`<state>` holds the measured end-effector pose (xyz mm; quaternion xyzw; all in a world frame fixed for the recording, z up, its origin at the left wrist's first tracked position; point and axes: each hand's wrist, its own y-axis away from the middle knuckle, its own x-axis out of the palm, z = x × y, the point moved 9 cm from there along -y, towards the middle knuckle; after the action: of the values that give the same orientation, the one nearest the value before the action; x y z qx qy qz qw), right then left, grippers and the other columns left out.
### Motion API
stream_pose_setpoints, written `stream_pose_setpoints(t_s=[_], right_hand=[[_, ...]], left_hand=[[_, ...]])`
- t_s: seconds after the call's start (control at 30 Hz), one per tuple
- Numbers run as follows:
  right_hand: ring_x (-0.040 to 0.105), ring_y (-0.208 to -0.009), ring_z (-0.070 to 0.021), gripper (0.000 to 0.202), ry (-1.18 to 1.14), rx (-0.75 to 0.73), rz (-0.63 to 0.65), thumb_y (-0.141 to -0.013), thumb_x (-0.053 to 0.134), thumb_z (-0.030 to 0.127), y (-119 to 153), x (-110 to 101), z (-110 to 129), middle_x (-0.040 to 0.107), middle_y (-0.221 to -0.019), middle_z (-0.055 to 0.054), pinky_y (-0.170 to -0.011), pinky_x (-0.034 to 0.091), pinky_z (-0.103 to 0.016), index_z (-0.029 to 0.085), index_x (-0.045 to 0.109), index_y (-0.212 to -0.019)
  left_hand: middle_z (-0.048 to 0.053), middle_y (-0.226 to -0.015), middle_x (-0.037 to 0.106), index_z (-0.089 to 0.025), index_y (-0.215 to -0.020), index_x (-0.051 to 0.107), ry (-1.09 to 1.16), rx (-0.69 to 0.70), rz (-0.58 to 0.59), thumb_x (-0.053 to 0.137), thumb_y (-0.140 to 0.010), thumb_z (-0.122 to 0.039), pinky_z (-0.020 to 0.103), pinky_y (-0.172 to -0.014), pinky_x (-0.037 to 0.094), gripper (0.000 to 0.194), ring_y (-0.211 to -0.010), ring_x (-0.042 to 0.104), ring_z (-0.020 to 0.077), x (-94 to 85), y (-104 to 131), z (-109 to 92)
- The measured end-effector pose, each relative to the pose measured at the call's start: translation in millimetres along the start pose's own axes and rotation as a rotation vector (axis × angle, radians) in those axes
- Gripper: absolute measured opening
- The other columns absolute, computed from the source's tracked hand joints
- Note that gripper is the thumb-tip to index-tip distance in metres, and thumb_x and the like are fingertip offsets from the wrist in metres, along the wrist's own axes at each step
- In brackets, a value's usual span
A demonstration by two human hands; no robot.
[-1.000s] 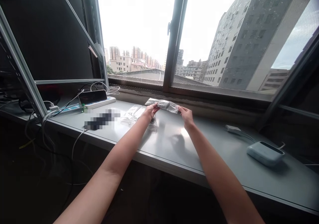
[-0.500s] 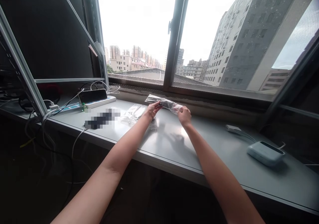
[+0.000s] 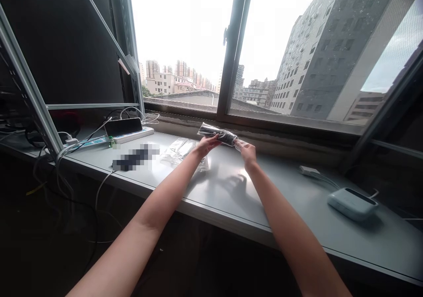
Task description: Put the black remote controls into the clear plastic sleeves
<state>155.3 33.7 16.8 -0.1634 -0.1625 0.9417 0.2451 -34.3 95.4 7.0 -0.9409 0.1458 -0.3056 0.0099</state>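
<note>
Head view. Item: one clear plastic bag [image 3: 228,135], raised over the back of the grey desk [image 3: 291,195], a dark object inside; what the object is, I cannot tell. Left hand [image 3: 209,144]: thumb and fingers closed on the bag's lower side, around its middle. Right hand [image 3: 247,151]: fingers pinched together on the bag's loose right end. Item: second clear bag [image 3: 178,149], crumpled, lying on the desk, partly behind the left wrist; its contents I cannot make out.

Left side, as I list it: a blurred dark item [image 3: 135,157], a small green bottle [image 3: 110,142], a black slab [image 3: 127,127] at a white power strip [image 3: 143,133]. Right side: a pale blue box [image 3: 352,203], a white plug [image 3: 309,170] near it.

Edges: I have the desk's front edge [image 3: 228,222] passing below both arms, and the window frame [image 3: 230,72] beyond the raised bag. Room: I see desktop stretching between right hand and blue box, and from raised bag to front edge, crossed by a shadow [image 3: 236,187].
</note>
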Motion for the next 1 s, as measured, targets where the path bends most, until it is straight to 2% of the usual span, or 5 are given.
stream_pose_setpoints(t_s=[0.1, 0.33, 0.6, 0.8, 1.0], right_hand=[[0.069, -0.089, -0.0239, 0.042, -0.103, 0.136, -0.08, -0.065, 0.075, 0.049, 1.9, -8.5, -8.4, 0.076, -0.089, -0.009, -0.079, 0.051, -0.031, 0.013, 0.077, -0.086], [0.07, -0.091, -0.0252, 0.04, 0.007, 0.148, -0.073, -0.061, 0.077, 0.049, 11.3, -9.6, 6.3, 0.077, -0.092, -0.006, -0.081, 0.051, -0.033, 0.019, 0.076, -0.087], [0.069, -0.097, -0.0267, 0.047, -0.003, 0.185, -0.053, -0.055, 0.081, 0.048, 15.1, -7.9, 7.8, 0.077, -0.097, -0.009, -0.084, 0.051, -0.034, 0.016, 0.076, -0.089], [0.068, -0.101, -0.0234, 0.025, -0.153, 0.219, -0.137, -0.063, 0.081, 0.036, 17.0, -26.1, 9.9, 0.076, -0.088, -0.005, -0.086, 0.055, -0.031, 0.018, 0.075, -0.08], [0.07, -0.065, -0.014, 0.006, -0.497, 0.461, -0.194, -0.086, 0.062, 0.02, 16.7, -41.5, -11.2, 0.066, -0.076, -0.002, -0.057, 0.061, -0.022, 0.015, 0.061, -0.09]], left_hand=[[0.013, -0.092, 0.072, -0.008, -0.101, 0.066, -0.013, -0.006, 0.008, 0.065, -0.091, -0.012, 0.033, -0.093, 0.059, 0.011, -0.09, 0.072, 0.0187, 1.8, 1.2, 2.3], [0.016, -0.095, 0.073, -0.007, -0.115, 0.063, 0.038, 0.039, -0.238, 0.043, -0.102, -0.037, 0.035, -0.086, 0.061, 0.039, -0.095, 0.071, 0.0234, -21.9, 1.2, -6.8], [0.013, -0.095, 0.075, -0.011, -0.125, 0.062, 0.097, 0.045, -0.375, 0.034, -0.105, -0.038, 0.032, -0.08, 0.061, 0.044, -0.093, 0.073, 0.0217, -44.0, -1.5, -10.1], [0.009, -0.09, 0.074, -0.016, -0.132, 0.06, 0.248, 0.118, -0.512, 0.029, -0.107, -0.036, 0.023, -0.063, 0.059, 0.045, -0.073, 0.071, 0.0156, -65.5, 6.2, -21.4], [0.01, -0.087, 0.072, -0.015, -0.142, 0.053, 0.406, 0.17, -0.571, 0.022, -0.107, -0.035, 0.021, -0.056, 0.056, 0.051, -0.062, 0.069, 0.0134, -79.8, 16.0, -30.2]])
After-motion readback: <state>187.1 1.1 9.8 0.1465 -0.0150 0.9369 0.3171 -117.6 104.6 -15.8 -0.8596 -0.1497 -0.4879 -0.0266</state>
